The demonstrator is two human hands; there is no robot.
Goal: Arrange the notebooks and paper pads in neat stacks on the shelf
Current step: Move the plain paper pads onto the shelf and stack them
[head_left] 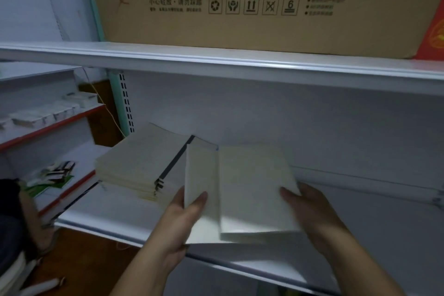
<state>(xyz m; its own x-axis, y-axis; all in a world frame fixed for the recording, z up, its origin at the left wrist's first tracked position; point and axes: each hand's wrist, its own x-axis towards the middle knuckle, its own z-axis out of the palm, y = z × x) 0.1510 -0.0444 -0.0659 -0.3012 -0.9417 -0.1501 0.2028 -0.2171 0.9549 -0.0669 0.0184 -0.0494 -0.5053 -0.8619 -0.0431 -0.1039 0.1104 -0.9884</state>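
Cardboard box [240,24] cropped by top edge | its small print unreadable | left hand [179,222] and right hand [310,209]: fingers hidden beneath paper pads [254,187]

Notebook stack [141,163] sits left on shelf [360,218]; paper pads [254,190] just right of it; cardboard box [240,5] on shelf above.

A large brown cardboard box [240,7] fills the upper white shelf board [216,60]; a red flat item [432,38] stands at its right end.

Both forearms are showing bare down to the picture's lower edge (blur is hiding finer detail); the left hand [182,226] and right hand [310,206] are showing bare too.
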